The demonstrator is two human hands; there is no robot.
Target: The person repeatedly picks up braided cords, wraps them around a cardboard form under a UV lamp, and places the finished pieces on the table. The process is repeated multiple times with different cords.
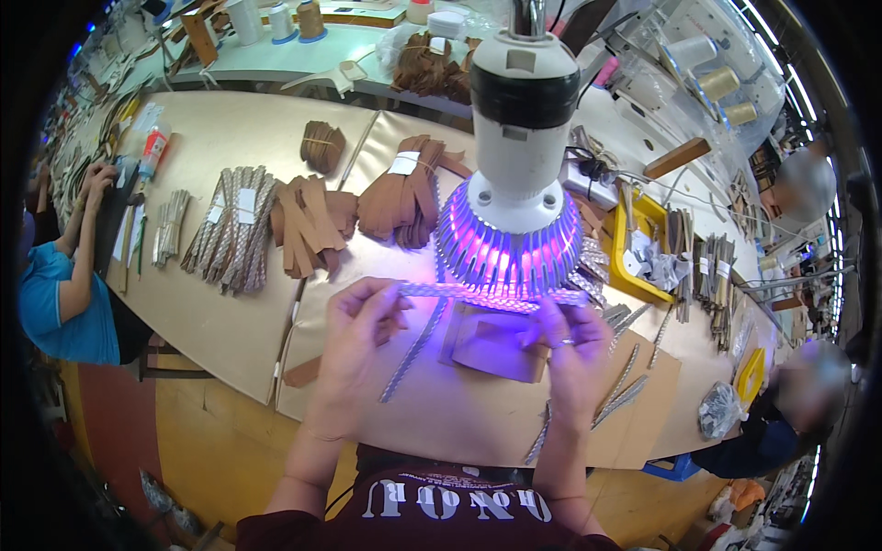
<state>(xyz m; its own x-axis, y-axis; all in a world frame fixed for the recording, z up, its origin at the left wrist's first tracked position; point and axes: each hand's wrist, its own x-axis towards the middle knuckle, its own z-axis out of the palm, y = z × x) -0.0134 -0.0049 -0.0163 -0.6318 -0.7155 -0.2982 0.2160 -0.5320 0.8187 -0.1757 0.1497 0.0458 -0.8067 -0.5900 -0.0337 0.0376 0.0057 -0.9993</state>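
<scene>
A braided strap (459, 295) is stretched level between my two hands, just below a lit lamp (509, 234) with a ribbed head that casts purple light. My left hand (360, 317) pinches the strap's left end. The other end is pinched by my right hand (567, 332), which wears a ring. Beneath the strap, a flat brown piece (499, 347) lies on the table in the purple glow. Another braided strap (415, 351) lies slanted beside my left hand. More thin braided straps (622, 402) lie right of my right hand.
Bundles of braided straps (230, 230) and brown strips (312, 225) lie at the left and middle of the table (220, 326). A yellow tray (634, 257) with small bags stands at right. Co-workers sit on both sides, one in a blue shirt (55, 303).
</scene>
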